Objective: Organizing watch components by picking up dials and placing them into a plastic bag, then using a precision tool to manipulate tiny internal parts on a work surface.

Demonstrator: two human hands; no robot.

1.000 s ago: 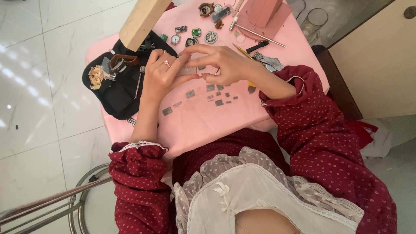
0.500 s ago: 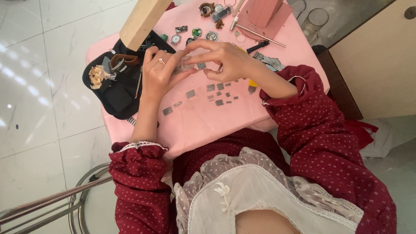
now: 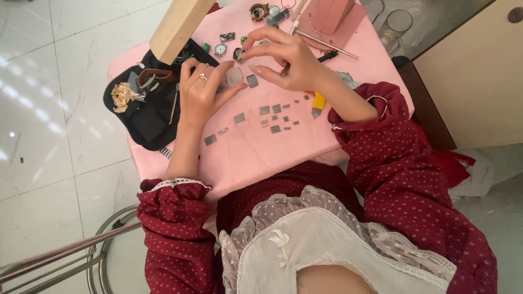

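Note:
My left hand rests on the pink table and pinches a small clear piece between thumb and fingers. My right hand hovers just right of it, fingers curled over a small dark watch part; whether it grips that part is hidden. A square metal link lies just under the right thumb. Several small grey metal links are spread on the cloth in front of both hands.
A black pouch with tools lies left of my left hand, a wooden block above it. Watch heads, a pink stand, a yellow tool and a glass sit at the back and right. A metal frame stands on the floor.
Both hands have shifted slightly toward the table's far side. They held a metal strip between them before; now they are apart, the left holding a clear piece.

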